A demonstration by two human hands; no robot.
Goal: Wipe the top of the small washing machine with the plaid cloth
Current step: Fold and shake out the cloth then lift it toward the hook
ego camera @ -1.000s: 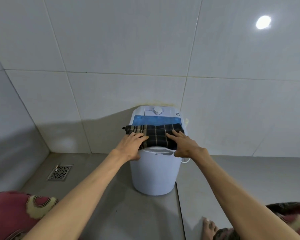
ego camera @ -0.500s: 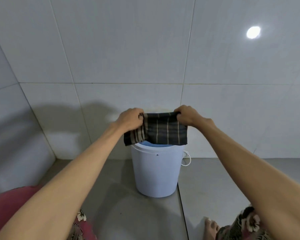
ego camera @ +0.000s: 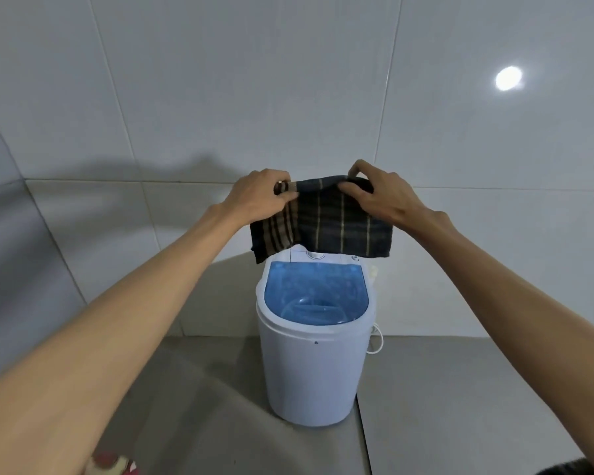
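A small white washing machine (ego camera: 314,368) with a translucent blue lid (ego camera: 314,293) stands on the grey floor against the tiled wall. The dark plaid cloth (ego camera: 326,228) hangs in the air above the machine's rear control panel, clear of the lid. My left hand (ego camera: 259,195) grips the cloth's upper left corner. My right hand (ego camera: 379,193) pinches its upper right edge. The cloth's lower edge hides most of the control dial.
White tiled walls (ego camera: 288,97) meet in a corner at the left. A white cord (ego camera: 376,341) loops at the machine's right side. Grey floor tiles (ego camera: 460,389) spread around the machine. A bit of red patterned fabric (ego camera: 115,464) shows at the bottom edge.
Both hands lifted the cloth off the machine's lid and now hold it up by its top edge. The blue lid is uncovered. The view has tilted up.
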